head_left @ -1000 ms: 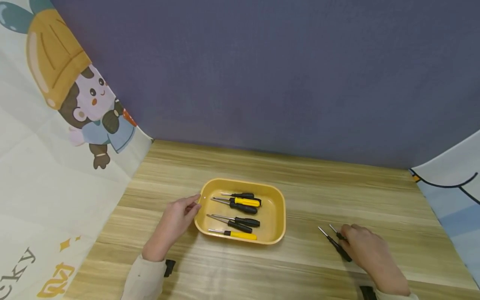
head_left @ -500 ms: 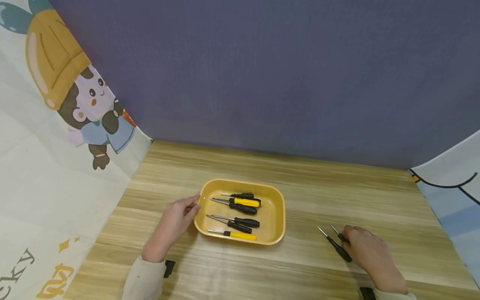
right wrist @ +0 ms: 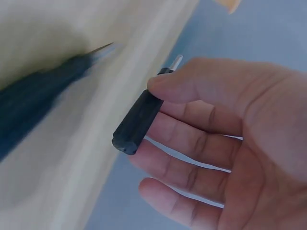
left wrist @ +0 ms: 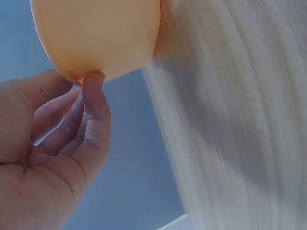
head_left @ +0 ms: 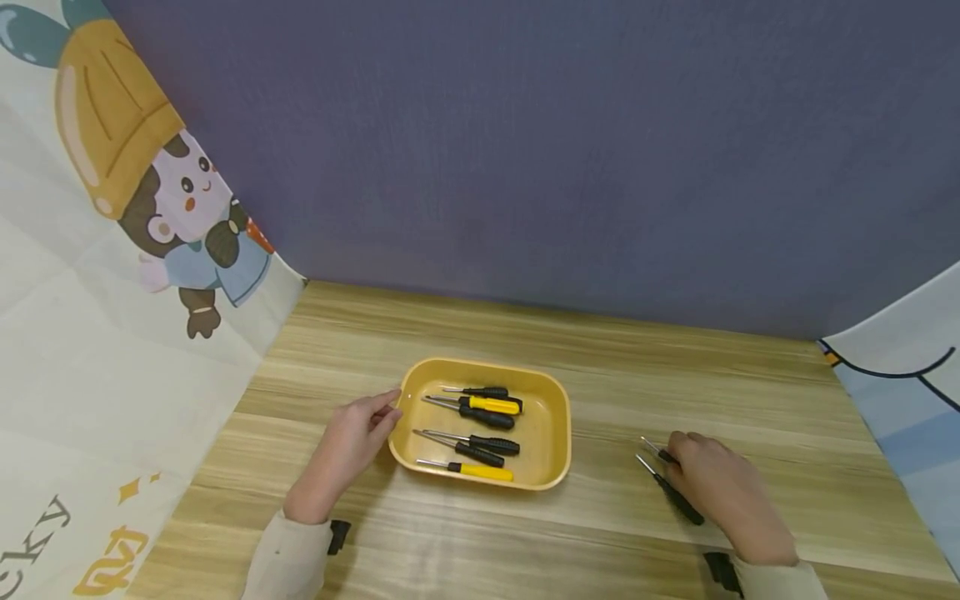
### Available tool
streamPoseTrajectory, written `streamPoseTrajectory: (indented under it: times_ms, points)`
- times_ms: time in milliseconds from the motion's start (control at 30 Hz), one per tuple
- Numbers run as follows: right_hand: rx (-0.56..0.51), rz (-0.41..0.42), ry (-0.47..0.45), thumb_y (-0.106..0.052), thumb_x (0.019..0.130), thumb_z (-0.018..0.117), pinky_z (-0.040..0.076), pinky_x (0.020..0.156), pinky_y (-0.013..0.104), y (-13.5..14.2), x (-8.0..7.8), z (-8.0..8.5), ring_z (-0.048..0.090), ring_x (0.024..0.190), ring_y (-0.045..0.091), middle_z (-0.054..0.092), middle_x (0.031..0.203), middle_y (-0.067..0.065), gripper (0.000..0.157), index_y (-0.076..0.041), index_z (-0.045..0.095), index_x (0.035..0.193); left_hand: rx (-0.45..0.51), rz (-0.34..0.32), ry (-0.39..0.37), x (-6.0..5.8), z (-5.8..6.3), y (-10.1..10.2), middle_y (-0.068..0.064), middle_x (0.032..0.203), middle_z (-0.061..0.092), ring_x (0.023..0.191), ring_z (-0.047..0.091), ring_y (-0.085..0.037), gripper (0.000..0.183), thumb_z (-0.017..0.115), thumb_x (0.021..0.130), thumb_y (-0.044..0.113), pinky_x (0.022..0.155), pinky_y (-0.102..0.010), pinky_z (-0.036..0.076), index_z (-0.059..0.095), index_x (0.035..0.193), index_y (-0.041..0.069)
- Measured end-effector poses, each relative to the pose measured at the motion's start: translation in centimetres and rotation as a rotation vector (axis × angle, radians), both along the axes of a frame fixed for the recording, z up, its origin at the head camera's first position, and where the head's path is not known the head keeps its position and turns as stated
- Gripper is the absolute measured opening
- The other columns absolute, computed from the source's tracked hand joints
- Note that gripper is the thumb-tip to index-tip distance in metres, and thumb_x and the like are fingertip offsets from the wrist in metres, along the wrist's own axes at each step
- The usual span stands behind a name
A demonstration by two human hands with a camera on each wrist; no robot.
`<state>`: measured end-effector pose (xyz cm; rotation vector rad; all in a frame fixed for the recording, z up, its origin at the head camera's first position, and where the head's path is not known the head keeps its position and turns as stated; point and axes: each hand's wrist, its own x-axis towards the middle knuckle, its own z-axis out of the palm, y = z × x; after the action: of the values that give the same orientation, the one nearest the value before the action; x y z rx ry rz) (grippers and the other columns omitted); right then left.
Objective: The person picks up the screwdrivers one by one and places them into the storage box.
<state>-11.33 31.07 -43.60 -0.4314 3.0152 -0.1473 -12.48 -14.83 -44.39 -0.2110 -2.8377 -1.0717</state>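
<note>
My left hand pinches the left rim of a yellow plastic tray; in the left wrist view, thumb and fingers meet at the rim. Several screwdrivers lie in the tray, such as one with a yellow handle and one with a black handle. To the right, my right hand holds a black-handled screwdriver between thumb and fingers, its shaft pointing away to the upper left in the head view. Another black screwdriver lies on the table just beside that hand.
The wood-grain table ends at a dark blue-grey backdrop. A pale cloth with a cartoon figure hangs at the left, and a printed cloth at the right. Dark straps show at both wrists.
My right hand has shifted slightly left and away from me, bringing the held screwdriver off its former spot. The left hand and tray stay put.
</note>
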Motion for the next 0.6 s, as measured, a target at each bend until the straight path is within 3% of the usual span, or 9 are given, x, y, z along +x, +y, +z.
streamPoseTrajectory:
  times_ms: [367, 600]
  points:
    - [0.026, 0.231, 0.2, -0.014, 0.079, 0.067, 0.036, 0.044, 0.027, -9.0, -4.0, 4.3, 0.042, 0.055, 0.013, 0.043, 0.065, -0.004, 0.015, -0.013, 0.053, 0.075, 0.011, 0.0, 0.001, -0.1, 0.1, 0.1, -0.004, 0.088, 0.066, 0.074, 0.061, -0.01, 0.033, 0.065, 0.087, 0.01, 0.06, -0.017, 0.05, 0.061, 0.118, 0.002]
    - [0.127, 0.363, 0.202, -0.019, 0.08, 0.07, 0.038, 0.042, 0.023, -15.7, -6.6, 6.3, 0.045, 0.055, 0.01, 0.048, 0.067, -0.003, 0.014, -0.011, 0.06, 0.085, 0.0, 0.01, -0.011, -0.1, 0.2, 0.1, -0.004, 0.086, 0.066, 0.072, 0.06, -0.009, 0.033, 0.065, 0.087, 0.011, 0.058, -0.016, 0.049, 0.061, 0.119, 0.002]
